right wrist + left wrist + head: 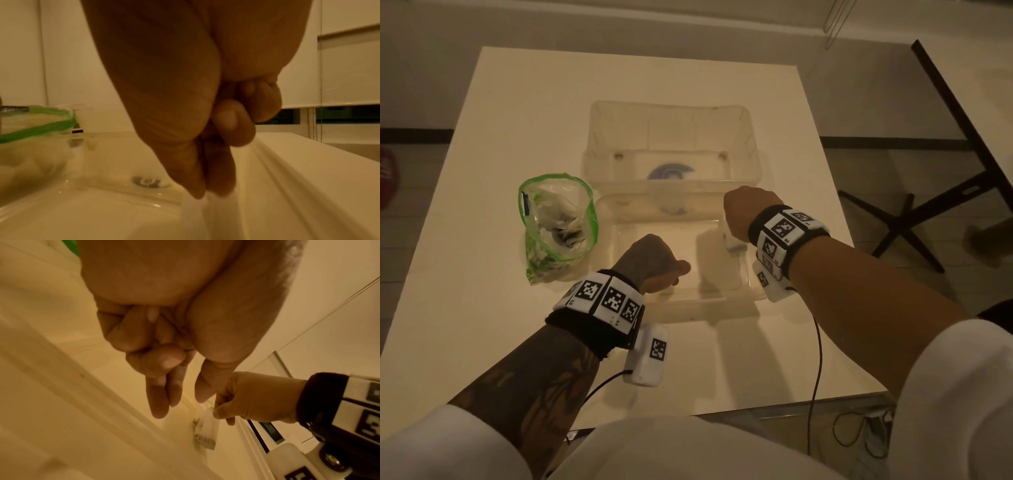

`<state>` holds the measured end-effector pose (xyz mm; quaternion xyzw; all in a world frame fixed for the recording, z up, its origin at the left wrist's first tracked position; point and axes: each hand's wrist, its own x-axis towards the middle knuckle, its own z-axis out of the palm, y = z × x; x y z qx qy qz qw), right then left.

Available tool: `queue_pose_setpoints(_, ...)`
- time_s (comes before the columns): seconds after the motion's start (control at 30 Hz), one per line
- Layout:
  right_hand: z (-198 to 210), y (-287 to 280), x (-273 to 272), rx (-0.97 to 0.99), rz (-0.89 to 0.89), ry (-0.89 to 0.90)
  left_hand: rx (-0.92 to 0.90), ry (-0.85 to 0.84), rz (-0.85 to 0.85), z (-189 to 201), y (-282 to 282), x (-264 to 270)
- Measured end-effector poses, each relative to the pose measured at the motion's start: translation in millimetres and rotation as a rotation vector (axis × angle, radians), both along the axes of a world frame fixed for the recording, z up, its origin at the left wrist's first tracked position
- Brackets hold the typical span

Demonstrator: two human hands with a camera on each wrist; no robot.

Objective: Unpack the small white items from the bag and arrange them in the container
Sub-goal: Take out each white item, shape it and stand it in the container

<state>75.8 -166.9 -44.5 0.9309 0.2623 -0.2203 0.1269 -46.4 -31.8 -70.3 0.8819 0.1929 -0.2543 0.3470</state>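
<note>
A clear zip bag [558, 222] with a green rim stands open on the left of the white table [500, 137]; it holds several small white items. Right of the bag lies a shallow clear container [688, 301]. My right hand [743, 212] hovers over its right side and pinches one small white sachet [732, 241] between thumb and fingers; the sachet [207, 430] hangs down towards the container floor. In the right wrist view the sachet [205, 211] is blurred below my fingertips [197, 191]. My left hand [654, 263] is over the container's near left part and holds nothing, two fingers [158, 399] straight and two curled.
A deeper clear tub [671, 113] stands right behind the shallow container, with a blue round mark [671, 171] showing through its floor. Black table legs [914, 222] and a second table edge [962, 120] are on the right. Cables hang from both wrist cameras.
</note>
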Motion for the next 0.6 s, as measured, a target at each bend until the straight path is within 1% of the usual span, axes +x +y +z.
queue_pose_setpoints(0.23,-12.9,4.1,-0.1,-0.048,0.001,0.12,-0.016,-0.032,0.017,-1.5,-0.2,1.1)
queue_pose_setpoints(0.43,-12.0,8.8,-0.8,-0.076,0.001,0.132,-0.031,-0.028,0.034,0.6,1.1,0.0)
queue_pose_setpoints(0.6,-8.8,12.1,-2.4,-0.069,-0.009,0.128,0.003,-0.037,0.034,1.5,5.3,-1.3)
